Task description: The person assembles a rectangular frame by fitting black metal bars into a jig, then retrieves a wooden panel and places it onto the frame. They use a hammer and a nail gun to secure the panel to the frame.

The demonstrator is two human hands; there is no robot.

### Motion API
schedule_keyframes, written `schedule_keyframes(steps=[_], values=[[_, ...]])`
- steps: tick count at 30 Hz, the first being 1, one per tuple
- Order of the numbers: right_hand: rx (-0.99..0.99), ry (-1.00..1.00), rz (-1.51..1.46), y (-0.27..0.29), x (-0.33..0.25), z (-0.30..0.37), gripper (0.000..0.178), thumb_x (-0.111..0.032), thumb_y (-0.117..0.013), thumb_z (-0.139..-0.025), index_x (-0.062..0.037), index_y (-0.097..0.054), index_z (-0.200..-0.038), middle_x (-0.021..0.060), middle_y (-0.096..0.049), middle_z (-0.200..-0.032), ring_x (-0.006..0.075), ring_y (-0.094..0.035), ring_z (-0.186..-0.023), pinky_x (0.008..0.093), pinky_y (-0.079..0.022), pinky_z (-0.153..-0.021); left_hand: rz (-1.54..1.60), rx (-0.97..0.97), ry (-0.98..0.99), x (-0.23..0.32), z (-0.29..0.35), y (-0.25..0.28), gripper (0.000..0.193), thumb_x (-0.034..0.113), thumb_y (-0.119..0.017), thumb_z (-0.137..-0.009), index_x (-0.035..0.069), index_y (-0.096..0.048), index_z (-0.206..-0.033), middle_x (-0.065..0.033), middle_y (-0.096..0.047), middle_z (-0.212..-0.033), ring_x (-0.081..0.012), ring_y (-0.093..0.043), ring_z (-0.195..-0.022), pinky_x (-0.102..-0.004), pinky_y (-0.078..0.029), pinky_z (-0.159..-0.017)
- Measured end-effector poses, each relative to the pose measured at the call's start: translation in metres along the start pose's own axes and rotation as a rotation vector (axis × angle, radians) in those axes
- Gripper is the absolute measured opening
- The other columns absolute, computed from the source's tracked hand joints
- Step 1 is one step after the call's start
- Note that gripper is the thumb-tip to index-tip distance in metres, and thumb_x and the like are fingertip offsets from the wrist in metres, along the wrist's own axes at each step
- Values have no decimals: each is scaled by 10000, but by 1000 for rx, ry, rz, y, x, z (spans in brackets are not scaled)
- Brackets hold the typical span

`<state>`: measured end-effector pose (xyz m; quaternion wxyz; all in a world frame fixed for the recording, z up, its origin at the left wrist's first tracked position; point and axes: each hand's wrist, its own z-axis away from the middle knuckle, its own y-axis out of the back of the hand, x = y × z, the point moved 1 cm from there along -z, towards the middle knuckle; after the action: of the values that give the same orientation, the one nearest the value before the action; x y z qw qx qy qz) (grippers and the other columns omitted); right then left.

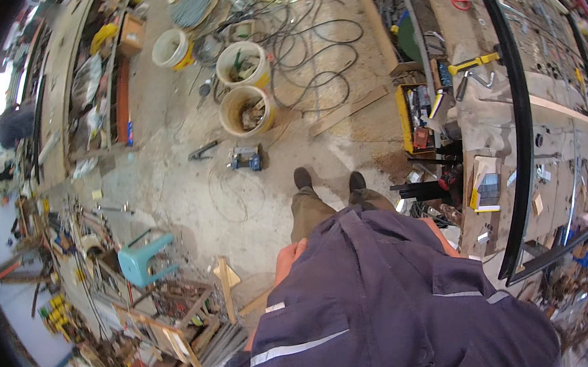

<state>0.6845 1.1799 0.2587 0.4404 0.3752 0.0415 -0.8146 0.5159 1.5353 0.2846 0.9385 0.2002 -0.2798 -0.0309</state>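
Observation:
I stand upright on the concrete floor, with my arms down along my dark blue jacket (pixel 366 306). My left hand (pixel 291 255) rests low beside the jacket, its fingers hidden. On the other side only a strip of my right hand or forearm (pixel 443 236) shows past the jacket. Whether either holds anything is not visible. Nearest on the right is a wooden workbench (pixel 488 234) bearing a long black frame (pixel 517 85). A yellow-and-black tool (pixel 475 63) lies across the bench near that frame.
White buckets (pixel 247 109) stand ahead beside tangled black cables (pixel 325 42). A blue-grey tool (pixel 246 158) and a wooden board (pixel 347 111) lie on the floor. To the left are a turquoise stool (pixel 145 260) and cluttered shelving (pixel 90 83). Another person (pixel 14 127) is far left.

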Motion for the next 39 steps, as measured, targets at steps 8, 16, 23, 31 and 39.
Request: schedule_keyframes(steps=[8, 16, 23, 31, 39], values=[[206, -11, -160, -46, -49, 3, 401, -350, -569, -982, 36, -674, -1009, 197, -686, -830, 180, -628, -783, 383, -492, -732, -335, -272, -411, 51, -100, 88, 458, 417, -592, -945, -28, -690, -980, -258, -676, -830, -260, -648, -806, -416, -491, -762], [247, 46, -254, -119, -100, -88, 364, -346, -571, -980, 1, -675, -1018, 162, -683, -854, 164, -616, -801, 371, -489, -741, -446, -223, -320, -30, -206, 188, 445, 411, -590, -942, -20, -693, -978, -268, -670, -836, -290, -650, -818, -420, -492, -755], [578, -80, -212, -155, -43, -95, 326, -327, -596, -937, -30, -706, -1014, 190, -699, -920, 294, -677, -862, 399, -512, -773, -587, -350, -434, 3, -295, 156, 434, 406, -588, -940, -13, -695, -977, -276, -665, -841, -317, -652, -829, -423, -492, -749], [910, -323, -277, -137, -30, -70, 328, -338, -625, -871, -30, -733, -892, 209, -694, -847, 392, -678, -827, 465, -526, -750, -669, -428, -500, 43, -338, 114, 422, 400, -587, -937, -5, -698, -975, -285, -658, -847, -347, -654, -841, -426, -492, -742], [546, -393, -246, -46, 20, -110, 377, -374, -592, -867, -27, -737, -867, 215, -695, -857, 404, -674, -831, 499, -521, -747, -659, -299, -465, 82, -361, 102, 409, 394, -585, -934, 4, -700, -974, -294, -652, -853, -377, -656, -853, -430, -493, -736]])
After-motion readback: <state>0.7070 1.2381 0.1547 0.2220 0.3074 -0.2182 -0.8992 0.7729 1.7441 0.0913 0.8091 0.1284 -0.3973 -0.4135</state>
